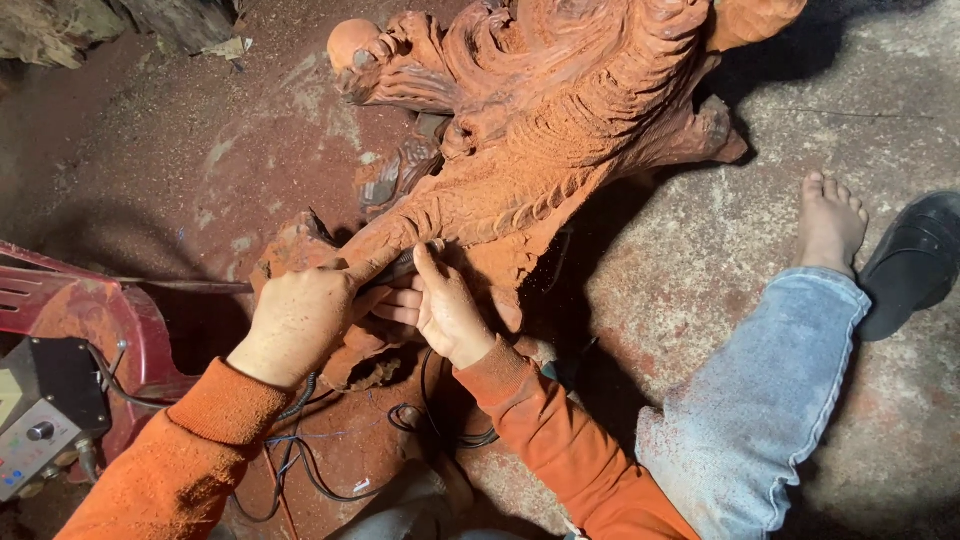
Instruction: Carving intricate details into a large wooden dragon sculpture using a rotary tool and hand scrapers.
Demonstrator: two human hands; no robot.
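While red dust coats nearly everything in view, a person seated on a workshop floor (700, 240) presses both hands against the lower edge of a large carved wooden sculpture (560, 110), a reddish-orange mass of swirling ridges and scale-like cuts that fills the upper middle of the frame. The left hand (300, 320) is closed in a fist around a slim dark handheld carving tool (400, 268), whose tip meets the wood just where the carving's lowest scalloped edge tapers down; the right hand (445, 310) sits just beside it, fingers curled, forefinger raised along the tool's front end and touching the carving. Both arms wear orange sleeves (560, 450) powdered with the same dust. Black and blue cables (310, 470) loop across the floor below the hands, close to the person's lap. At far left, a grey control box (45, 410) with a round knob and small coloured buttons rests against a red plastic frame (70, 300), hemming in that side. To the right lies more open ground: a pale, blotchy concrete stretch where a leg in faded blue jeans (770, 400) extends, its bare foot (828, 225) beside a black slipper (915, 260). Deep shadow pools under the sculpture's right flank, and rough dark wood (60, 25) sits at the upper left corner.
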